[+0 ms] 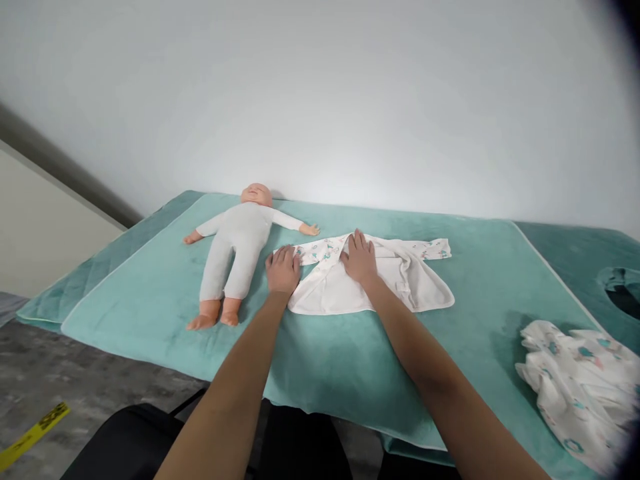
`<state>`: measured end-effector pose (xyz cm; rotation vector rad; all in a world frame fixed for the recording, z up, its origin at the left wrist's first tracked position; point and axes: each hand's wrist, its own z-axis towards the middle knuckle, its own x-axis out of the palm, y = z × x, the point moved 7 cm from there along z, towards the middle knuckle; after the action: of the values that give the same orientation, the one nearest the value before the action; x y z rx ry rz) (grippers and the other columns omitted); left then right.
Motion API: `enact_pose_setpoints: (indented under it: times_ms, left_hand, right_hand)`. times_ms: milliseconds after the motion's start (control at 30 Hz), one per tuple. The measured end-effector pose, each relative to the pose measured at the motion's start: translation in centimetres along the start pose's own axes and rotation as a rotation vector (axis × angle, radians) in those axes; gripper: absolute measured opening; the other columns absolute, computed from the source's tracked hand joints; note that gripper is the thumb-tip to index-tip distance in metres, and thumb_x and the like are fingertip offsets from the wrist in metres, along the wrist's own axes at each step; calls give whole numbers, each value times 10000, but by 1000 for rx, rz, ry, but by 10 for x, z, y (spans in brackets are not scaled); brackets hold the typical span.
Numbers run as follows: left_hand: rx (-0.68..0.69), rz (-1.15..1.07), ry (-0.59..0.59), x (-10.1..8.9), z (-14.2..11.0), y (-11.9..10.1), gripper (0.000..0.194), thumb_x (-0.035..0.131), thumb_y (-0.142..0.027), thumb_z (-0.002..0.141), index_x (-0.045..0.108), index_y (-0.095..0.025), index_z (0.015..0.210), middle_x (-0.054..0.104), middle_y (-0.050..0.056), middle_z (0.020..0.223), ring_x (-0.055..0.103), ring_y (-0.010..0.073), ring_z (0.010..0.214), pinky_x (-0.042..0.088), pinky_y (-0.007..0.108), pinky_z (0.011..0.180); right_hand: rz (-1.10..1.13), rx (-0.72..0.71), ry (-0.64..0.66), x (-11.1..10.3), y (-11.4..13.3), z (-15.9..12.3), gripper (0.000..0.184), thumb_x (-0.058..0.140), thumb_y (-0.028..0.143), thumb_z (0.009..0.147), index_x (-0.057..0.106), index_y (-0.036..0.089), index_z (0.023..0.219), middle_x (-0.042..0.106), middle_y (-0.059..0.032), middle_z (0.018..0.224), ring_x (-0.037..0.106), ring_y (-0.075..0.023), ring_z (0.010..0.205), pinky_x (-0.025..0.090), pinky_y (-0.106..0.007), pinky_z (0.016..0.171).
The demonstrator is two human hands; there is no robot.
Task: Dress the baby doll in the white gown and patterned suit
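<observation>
White shirt (327,295), sleeves spread crosswise, is pressed by left hand (283,269) at one sleeve, right hand (359,257) nearer mid-garment; each grip flattened, apparently nothing pinched.

Green-covered table (150,293) | doll (241,225) | spread white shirt (325,297) | crumpled printed cloth (580,390)

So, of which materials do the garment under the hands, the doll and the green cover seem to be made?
Garment: probably cotton-like cloth, matte, with soft thin folds.
Doll: pale, matte, cloth-like body; smooth, moulded-looking head and feet suggest vinyl or rubber.
Green cover: perhaps velvety plush, from its patchy sheen.
</observation>
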<state>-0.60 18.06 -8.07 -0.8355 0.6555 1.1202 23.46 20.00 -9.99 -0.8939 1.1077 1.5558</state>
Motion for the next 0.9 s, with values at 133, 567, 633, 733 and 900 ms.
enact_pose_setpoints:
  times_ms: [133, 567, 633, 733, 900]
  left_hand:
    - [-52, 22, 28, -2, 0, 2, 385, 354, -376, 1025, 622, -204, 1243, 673, 123, 1280, 565, 289, 1230, 371, 458, 1056]
    - [-29, 8, 68, -4, 1, -3, 375, 412, -276, 991, 641, -222, 1283, 632, 100, 1389, 522, 289, 1321, 320, 496, 1121]
    - [-48, 21, 73, -5, 1, -2, 383, 422, -205, 960, 640, -210, 1275, 624, 111, 1397, 516, 300, 1328, 321, 518, 1123]
    - [-101, 32, 47, -9, 2, 0, 370, 429, -180, 935, 631, -185, 1244, 602, 143, 1406, 498, 326, 1335, 347, 536, 1107]
    - [-341, 77, -22, -21, 0, 10, 379, 483, -319, 929, 572, -99, 1225, 590, 256, 1289, 538, 413, 1210, 446, 558, 968]
  right_hand:
    - [53, -49, -95, -20, 6, -6, 453, 396, 327, 994, 573, 142, 1368, 524, -182, 1439, 443, -305, 1319, 224, -491, 1176]
    - [28, -83, 186, 0, 18, 5, 598, 271, 343, 1016, 341, 88, 1552, 233, -142, 1657, 191, -282, 1548, 174, -537, 1235]
    - [25, -73, 226, 0, 17, 5, 603, 254, 356, 1021, 340, 91, 1556, 217, -134, 1661, 180, -278, 1553, 170, -538, 1240]
    - [5, -52, 261, -3, 19, 3, 612, 248, 358, 1025, 308, 93, 1573, 184, -123, 1669, 153, -267, 1561, 165, -522, 1249]
    - [11, -51, 240, -17, 27, -23, 635, 271, 409, 1035, 334, 50, 1555, 207, -164, 1657, 168, -291, 1557, 198, -488, 1244]
